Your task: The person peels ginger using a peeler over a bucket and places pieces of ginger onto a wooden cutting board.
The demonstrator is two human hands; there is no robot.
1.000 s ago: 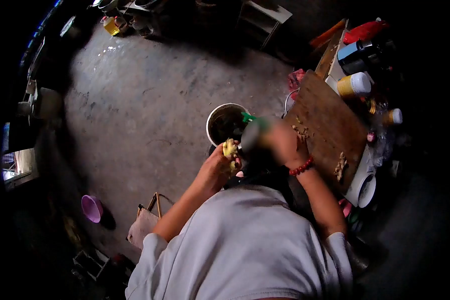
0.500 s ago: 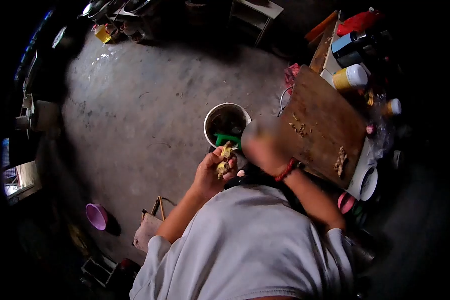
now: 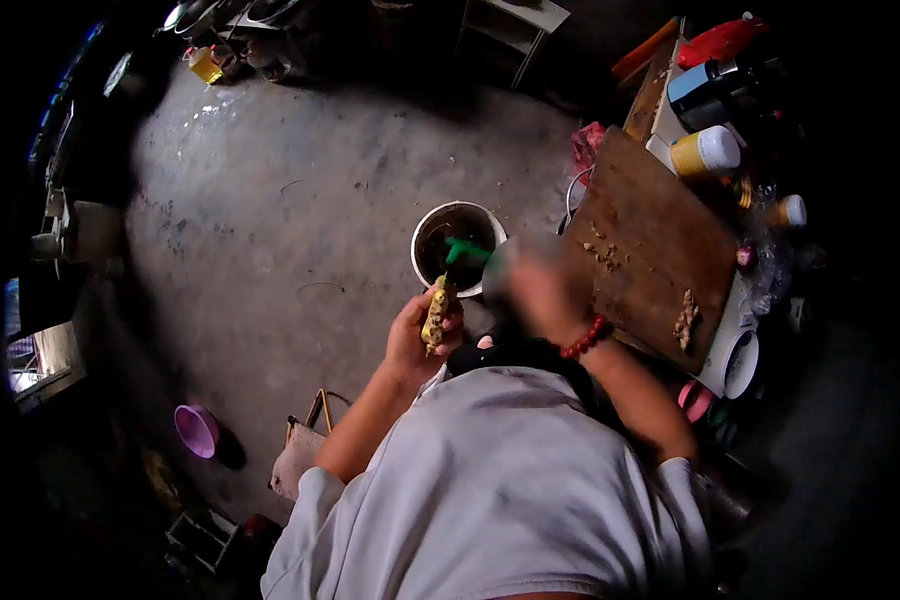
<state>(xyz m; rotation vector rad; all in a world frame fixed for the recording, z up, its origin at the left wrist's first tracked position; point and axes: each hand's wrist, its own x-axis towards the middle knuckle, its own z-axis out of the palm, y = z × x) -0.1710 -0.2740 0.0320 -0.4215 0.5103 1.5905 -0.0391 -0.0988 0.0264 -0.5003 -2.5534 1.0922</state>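
My left hand point(image 3: 420, 330) is closed round a knobbly piece of ginger point(image 3: 436, 312), its surface partly pale yellow and partly brown. A green peeler point(image 3: 464, 251) sticks out to the left from my right hand point(image 3: 542, 298), over the bucket. Blur covers the fingers of that hand; a red bead bracelet point(image 3: 587, 338) circles the wrist. Below the peeler stands a white-rimmed bucket point(image 3: 417, 243) with dark contents I cannot make out. The ginger is near the bucket's front rim, apart from the peeler.
On my right, a brown wooden board point(image 3: 660, 235) carries small scraps and another ginger root point(image 3: 686, 318). Behind it stand a yellow-and-white jar point(image 3: 706, 151) and a blue-and-black container point(image 3: 705, 90). A purple basin point(image 3: 197, 431) sits on the concrete floor point(image 3: 270, 220) at left.
The ginger in my left hand has turned more upright and shows a longer side. The green peeler has moved up and away from it, further over the bucket.
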